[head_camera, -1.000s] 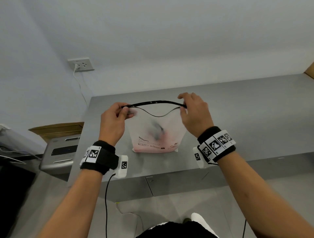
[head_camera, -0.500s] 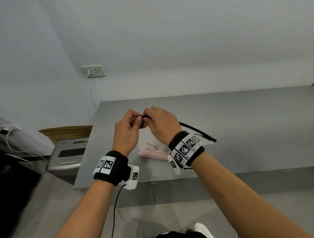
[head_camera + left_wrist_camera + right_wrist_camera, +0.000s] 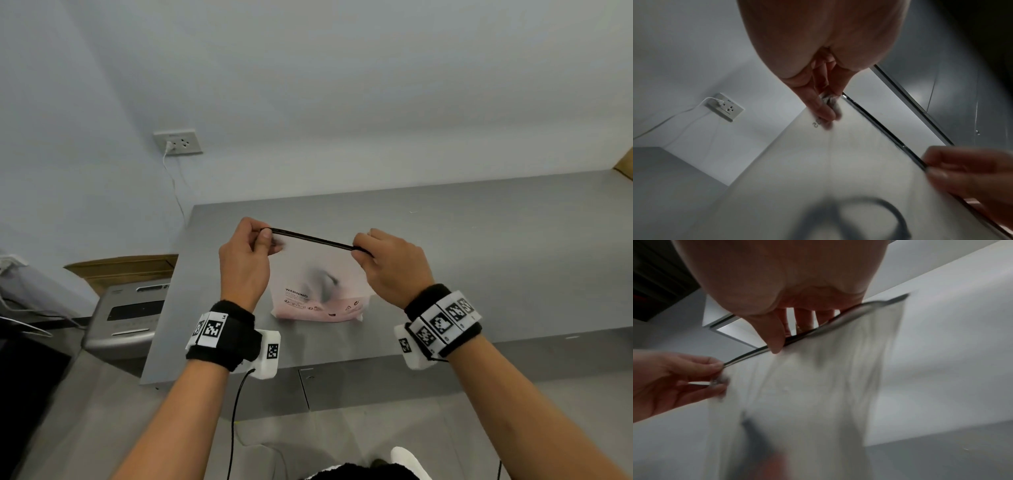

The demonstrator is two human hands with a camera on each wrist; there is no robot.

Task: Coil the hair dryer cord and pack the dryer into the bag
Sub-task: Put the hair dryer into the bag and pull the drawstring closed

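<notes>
A frosted plastic bag (image 3: 308, 270) stands upright on the grey table (image 3: 479, 257), its black zip strip (image 3: 311, 240) stretched level between my hands. My left hand (image 3: 267, 236) pinches the strip's left end. My right hand (image 3: 359, 251) pinches the strip further right, thumb in front. Through the plastic the hair dryer shows as a pink mass (image 3: 318, 308) at the bottom, with a dark blur of cord (image 3: 323, 277) above it. In the left wrist view my left hand (image 3: 826, 110) holds the bag corner and the cord loop (image 3: 859, 211) shows below. In the right wrist view my right hand (image 3: 780, 344) pinches the strip (image 3: 752, 355).
A wall socket (image 3: 178, 142) with a white plug and cable sits above the table's left end. Left of the table stand a grey machine (image 3: 130, 315) and a cardboard box (image 3: 130, 267). Another cardboard edge (image 3: 625, 164) shows at the far right.
One second ago the bag mouth gaped between my spread hands. Half a second ago my right hand met the left at the strip's left end; it has since slid right along the strip, which now looks flat.
</notes>
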